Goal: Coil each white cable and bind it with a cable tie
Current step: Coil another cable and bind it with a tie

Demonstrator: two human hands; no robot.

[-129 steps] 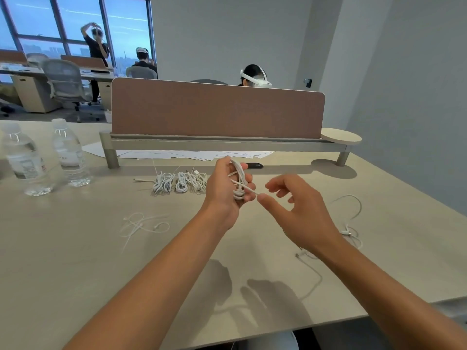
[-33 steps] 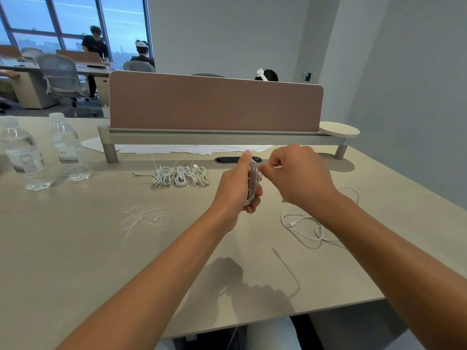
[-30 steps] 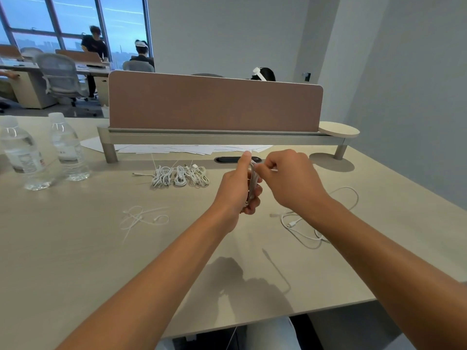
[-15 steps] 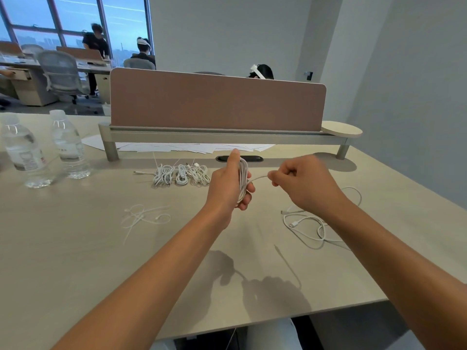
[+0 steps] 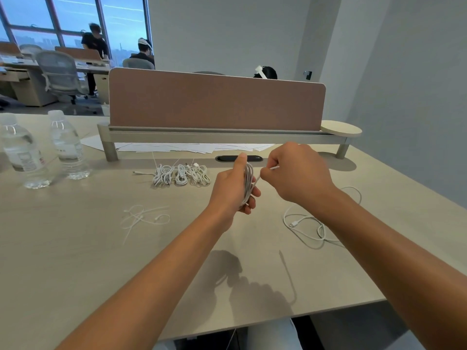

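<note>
Head view, table: a wide pale wooden table [image 5: 75, 261] is seen from above, with shadows of the arms cast on it.
Head view, room: grey walls are seen behind, and big windows [image 5: 70, 18] at the far left, where people are seen at other desks.
Head view, screen: a brown desk screen [image 5: 214, 102] is stood along the back of the table, with white papers [image 5: 192, 147] laid under its rail.
Bottles: two clear water bottles [image 5: 43, 147] are stood upright at the far left; water is seen inside them, and their caps are on.
Left hand: the left hand [image 5: 231, 186] is curled round a coiled white cable [image 5: 248, 181], which is held up above the table.
Right hand: the right hand [image 5: 295, 173] is closed in a pinch on the thin tail of a cable tie [image 5: 271, 168], just beside the coil.
Done cables: a row of tied bundles [image 5: 180, 174] is laid near the screen.
Loose cable: one uncoiled cable [image 5: 313, 228] is spread on the right.
Spare ties: loose cable ties [image 5: 141, 218] are scattered on the left.
</note>
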